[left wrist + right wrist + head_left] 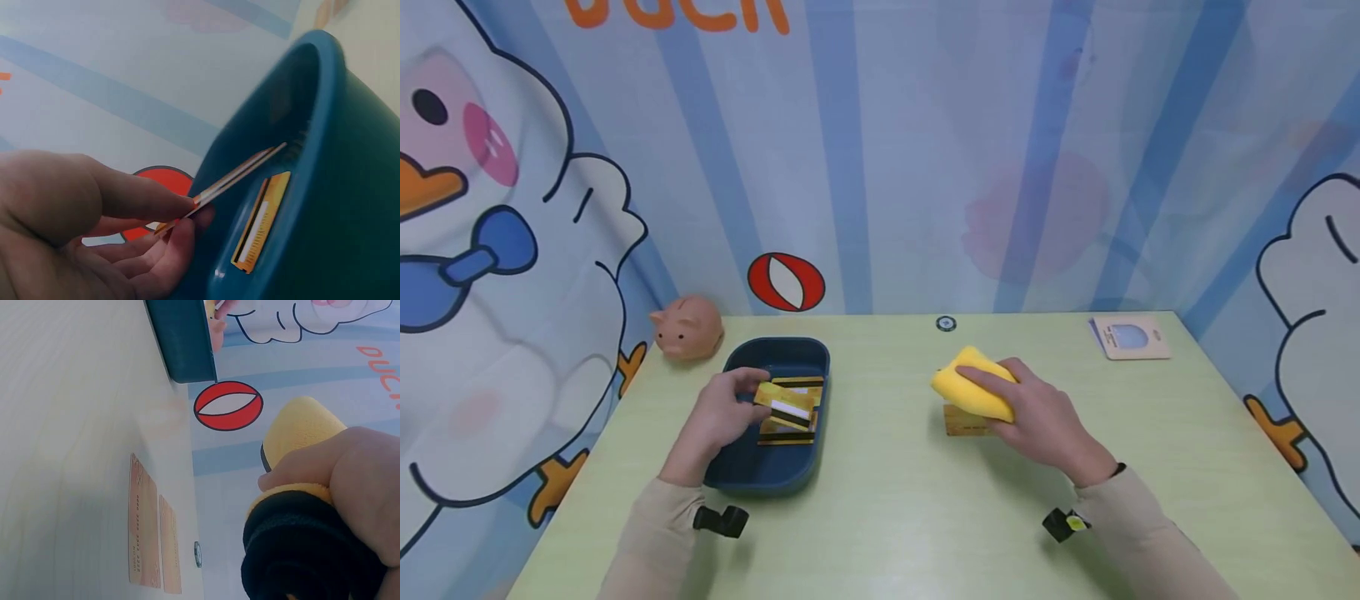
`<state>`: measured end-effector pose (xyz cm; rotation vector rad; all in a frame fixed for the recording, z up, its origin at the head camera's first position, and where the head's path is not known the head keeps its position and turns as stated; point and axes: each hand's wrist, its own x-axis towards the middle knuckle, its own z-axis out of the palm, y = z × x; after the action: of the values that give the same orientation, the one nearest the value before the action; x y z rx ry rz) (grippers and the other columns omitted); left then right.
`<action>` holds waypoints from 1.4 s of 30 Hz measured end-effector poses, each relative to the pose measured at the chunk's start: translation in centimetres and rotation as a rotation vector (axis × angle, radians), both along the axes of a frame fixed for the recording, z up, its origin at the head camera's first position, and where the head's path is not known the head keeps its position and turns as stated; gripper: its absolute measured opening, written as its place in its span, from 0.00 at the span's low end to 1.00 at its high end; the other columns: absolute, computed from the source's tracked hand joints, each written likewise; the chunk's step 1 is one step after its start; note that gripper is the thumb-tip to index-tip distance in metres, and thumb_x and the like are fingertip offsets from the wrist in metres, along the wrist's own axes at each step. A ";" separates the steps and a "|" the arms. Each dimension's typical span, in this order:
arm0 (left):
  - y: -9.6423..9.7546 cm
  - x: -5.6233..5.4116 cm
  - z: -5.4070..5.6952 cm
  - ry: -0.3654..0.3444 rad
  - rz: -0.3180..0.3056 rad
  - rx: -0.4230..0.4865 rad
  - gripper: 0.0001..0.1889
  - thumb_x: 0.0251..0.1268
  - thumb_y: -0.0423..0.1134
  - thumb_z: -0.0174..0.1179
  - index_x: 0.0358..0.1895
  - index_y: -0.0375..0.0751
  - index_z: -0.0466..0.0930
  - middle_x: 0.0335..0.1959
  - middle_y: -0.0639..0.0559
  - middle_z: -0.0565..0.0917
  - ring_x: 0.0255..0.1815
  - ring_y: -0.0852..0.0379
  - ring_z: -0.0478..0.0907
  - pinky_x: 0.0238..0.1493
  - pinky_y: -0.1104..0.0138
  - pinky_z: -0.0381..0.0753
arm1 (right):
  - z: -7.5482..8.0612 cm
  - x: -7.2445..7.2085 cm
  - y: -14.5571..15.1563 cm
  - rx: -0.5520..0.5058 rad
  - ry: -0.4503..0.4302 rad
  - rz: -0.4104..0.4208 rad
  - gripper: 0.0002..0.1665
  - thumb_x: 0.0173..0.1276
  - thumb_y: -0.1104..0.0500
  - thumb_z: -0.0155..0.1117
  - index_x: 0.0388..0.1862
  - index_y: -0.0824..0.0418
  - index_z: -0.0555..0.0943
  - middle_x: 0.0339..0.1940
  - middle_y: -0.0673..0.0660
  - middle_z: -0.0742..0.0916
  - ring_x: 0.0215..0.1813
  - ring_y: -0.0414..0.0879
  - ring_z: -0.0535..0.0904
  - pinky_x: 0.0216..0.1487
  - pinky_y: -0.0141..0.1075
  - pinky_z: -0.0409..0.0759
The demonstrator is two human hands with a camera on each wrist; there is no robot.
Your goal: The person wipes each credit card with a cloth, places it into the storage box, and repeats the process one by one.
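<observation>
My left hand (717, 417) pinches a gold bank card (785, 403) between thumb and fingers over the dark blue bin (718, 477). In the left wrist view the pinched card (234, 175) appears almost edge-on. Below it lie other gold bank cards (790, 437) with dark stripes, inside the bin. My right hand (1047, 417) grips a thick, soft yellow cloth (973, 386), whose other side is black in the right wrist view. Beneath that cloth, two bank cards (144, 525) lie side by side on the table; the head view shows only one card (964, 422), partly covered.
A pink piggy bank (688, 329) stands behind the bin at the left. Toward the table's back edge lies a small round chip (946, 323). At the back right is a pale pink booklet (1131, 337). A printed curtain (910, 167) hangs behind the table.
</observation>
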<state>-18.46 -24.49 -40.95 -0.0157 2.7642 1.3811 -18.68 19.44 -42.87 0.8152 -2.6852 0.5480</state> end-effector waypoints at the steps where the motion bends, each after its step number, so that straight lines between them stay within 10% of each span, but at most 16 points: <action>1: 0.1 0.0 -0.1 -0.009 -0.003 -0.008 0.26 0.65 0.24 0.66 0.68 0.27 0.76 0.60 0.27 0.79 0.46 0.40 0.84 0.42 0.59 0.86 | 0.0 0.0 0.0 -0.002 0.001 0.000 0.46 0.59 0.65 0.78 0.76 0.41 0.75 0.56 0.62 0.80 0.35 0.49 0.79 0.25 0.39 0.77; 10: 0.8 0.0 -0.9 -0.040 -0.017 -0.153 0.26 0.59 0.27 0.70 0.64 0.29 0.79 0.55 0.31 0.83 0.52 0.39 0.80 0.49 0.52 0.83 | 0.0 0.0 -0.2 0.002 0.006 0.003 0.46 0.59 0.65 0.78 0.76 0.41 0.75 0.56 0.62 0.80 0.36 0.50 0.80 0.27 0.41 0.80; 16: 1.7 0.2 -0.5 -0.117 -0.012 -0.124 0.27 0.63 0.27 0.68 0.66 0.26 0.76 0.58 0.26 0.80 0.40 0.47 0.87 0.36 0.60 0.89 | 0.4 0.0 -0.1 -0.004 -0.007 -0.007 0.45 0.61 0.64 0.77 0.76 0.41 0.75 0.56 0.62 0.80 0.38 0.50 0.80 0.29 0.43 0.81; 25: 2.3 0.2 -0.4 -0.148 0.003 -0.372 0.29 0.64 0.39 0.71 0.66 0.29 0.77 0.57 0.32 0.81 0.49 0.41 0.77 0.49 0.51 0.81 | 0.6 0.0 -0.3 -0.011 -0.007 -0.006 0.45 0.61 0.64 0.76 0.76 0.41 0.75 0.56 0.61 0.80 0.38 0.50 0.79 0.29 0.41 0.79; 42: 2.2 0.2 -0.5 -0.192 0.006 -0.382 0.30 0.66 0.41 0.70 0.67 0.29 0.76 0.52 0.35 0.82 0.44 0.44 0.79 0.46 0.53 0.81 | 0.7 0.1 -0.1 -0.009 -0.005 -0.018 0.45 0.61 0.64 0.76 0.76 0.41 0.76 0.57 0.61 0.79 0.40 0.50 0.80 0.29 0.41 0.79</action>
<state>-18.22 -22.25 -41.49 -0.1624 2.8135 0.7847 -18.54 19.35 -42.13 0.7873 -2.6902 0.5587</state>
